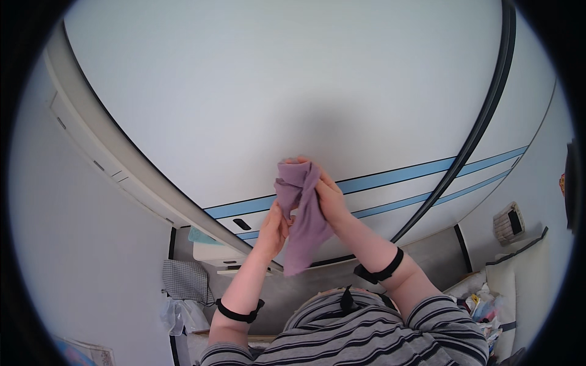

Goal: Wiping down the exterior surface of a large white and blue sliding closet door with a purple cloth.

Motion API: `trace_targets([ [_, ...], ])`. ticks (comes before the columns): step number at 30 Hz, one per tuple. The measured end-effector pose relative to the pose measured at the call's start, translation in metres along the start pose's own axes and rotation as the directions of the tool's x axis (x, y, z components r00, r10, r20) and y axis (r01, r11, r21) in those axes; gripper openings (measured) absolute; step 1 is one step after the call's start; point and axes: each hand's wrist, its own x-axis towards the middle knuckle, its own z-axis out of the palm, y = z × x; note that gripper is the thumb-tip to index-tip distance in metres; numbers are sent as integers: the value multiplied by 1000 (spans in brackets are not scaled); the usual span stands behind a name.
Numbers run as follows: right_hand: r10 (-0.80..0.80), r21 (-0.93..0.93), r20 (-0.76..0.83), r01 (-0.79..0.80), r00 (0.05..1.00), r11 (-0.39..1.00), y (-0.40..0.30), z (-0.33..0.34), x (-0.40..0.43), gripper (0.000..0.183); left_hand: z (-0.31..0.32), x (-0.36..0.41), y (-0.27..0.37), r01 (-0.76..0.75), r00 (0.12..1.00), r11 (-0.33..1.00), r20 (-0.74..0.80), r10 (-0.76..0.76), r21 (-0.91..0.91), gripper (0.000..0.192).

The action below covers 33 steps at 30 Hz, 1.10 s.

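Note:
A purple cloth (300, 196) hangs bunched between my two hands, before a large white sliding door panel with blue stripes. My right hand (328, 196) grips its upper right side, with fingertips showing over the top fold. At the lower left edge of the cloth is my left hand (274, 228); its fingers are partly behind the fabric, so its hold cannot be made out. The loose end of the cloth hangs down between my forearms.
A white drawer unit (215, 252) with a teal cloth stands at lower left, beside a gray checked cloth (185, 277) and a clear plastic bag (185, 315). A woven holder (506, 224) hangs on the right wall, above a pile of mixed items (487, 311).

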Motion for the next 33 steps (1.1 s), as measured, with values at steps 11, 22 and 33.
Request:
trace_targets([
  [11, 239, 109, -221, -220, 945, 969, -16, -64, -40, 49, 70, -3, 38, -146, 986, 957, -43, 162, 251, 20],
  [22, 331, 127, -76, -320, 941, 939, -20, -85, -70, 75, 96, 6, 41, -80, 993, 966, -63, 98, 247, 23],
  [33, 213, -591, 51, -142, 976, 794, -2, -104, -82, 44, 106, 2, 56, -61, 992, 986, 116, 43, 153, 33],
])
